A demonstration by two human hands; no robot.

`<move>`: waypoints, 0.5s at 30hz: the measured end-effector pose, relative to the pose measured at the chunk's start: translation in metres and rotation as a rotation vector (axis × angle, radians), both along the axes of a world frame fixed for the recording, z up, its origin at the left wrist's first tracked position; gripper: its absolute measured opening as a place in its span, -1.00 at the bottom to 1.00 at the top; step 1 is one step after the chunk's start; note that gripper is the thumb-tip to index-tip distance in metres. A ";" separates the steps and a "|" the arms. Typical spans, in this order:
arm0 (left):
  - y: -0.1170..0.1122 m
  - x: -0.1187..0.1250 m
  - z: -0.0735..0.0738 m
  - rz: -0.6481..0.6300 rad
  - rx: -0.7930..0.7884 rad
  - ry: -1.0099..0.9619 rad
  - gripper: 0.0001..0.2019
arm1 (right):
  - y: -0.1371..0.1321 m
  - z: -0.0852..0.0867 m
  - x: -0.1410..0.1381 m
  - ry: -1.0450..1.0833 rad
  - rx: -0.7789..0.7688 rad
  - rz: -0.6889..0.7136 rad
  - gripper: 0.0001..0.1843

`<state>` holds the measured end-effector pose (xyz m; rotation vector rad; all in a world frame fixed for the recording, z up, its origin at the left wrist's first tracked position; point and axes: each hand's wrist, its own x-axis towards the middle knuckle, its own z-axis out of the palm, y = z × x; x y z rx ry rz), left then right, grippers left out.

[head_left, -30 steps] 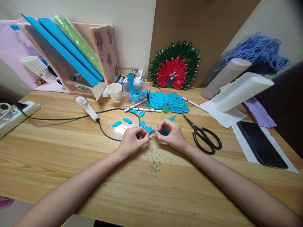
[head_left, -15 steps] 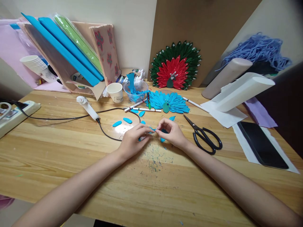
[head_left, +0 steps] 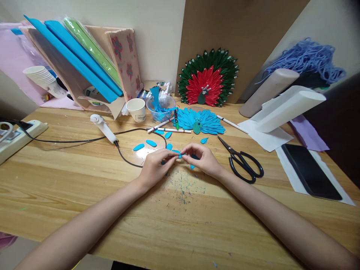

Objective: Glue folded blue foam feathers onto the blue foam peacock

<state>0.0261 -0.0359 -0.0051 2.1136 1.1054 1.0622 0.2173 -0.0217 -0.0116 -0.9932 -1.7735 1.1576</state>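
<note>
Between the fingertips of both hands is a small blue paper petal [head_left: 180,155], mostly covered by the fingers. My left hand [head_left: 157,165] pinches its left end, and my right hand [head_left: 203,159] pinches the right end, the two nearly touching. Loose blue petals [head_left: 151,143] lie on the table around the hands, one leaf-shaped petal [head_left: 204,140] beyond the right hand. Behind the hands lies a blue fan of layered petals [head_left: 210,122] with a green oval piece at its middle. Black-handled scissors [head_left: 244,165] rest to the right of my right hand.
A white glue gun [head_left: 103,129] with a black cord stands left of the hands. A paper cup [head_left: 136,110], a plastic bowl of blue scraps [head_left: 160,110] and markers [head_left: 177,131] are behind. A red-green petal fan [head_left: 208,78] leans at the back; a phone [head_left: 311,171] lies right.
The left fingers have closed into a tighter pinch and the fingertips of both hands have shifted slightly left with the petal. The leaf-shaped petal beyond my right hand shows more fully.
</note>
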 end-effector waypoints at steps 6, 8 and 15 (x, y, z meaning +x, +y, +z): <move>0.001 0.002 0.004 -0.017 -0.088 0.034 -0.89 | -0.007 0.007 -0.003 -0.170 0.330 -0.059 -0.95; 0.000 0.002 0.005 -0.028 -0.096 0.030 -0.89 | -0.007 0.008 -0.003 -0.195 0.375 -0.052 -0.94; 0.002 0.003 0.006 -0.063 -0.238 0.018 -0.85 | -0.007 0.005 -0.003 -0.160 0.370 -0.034 -0.95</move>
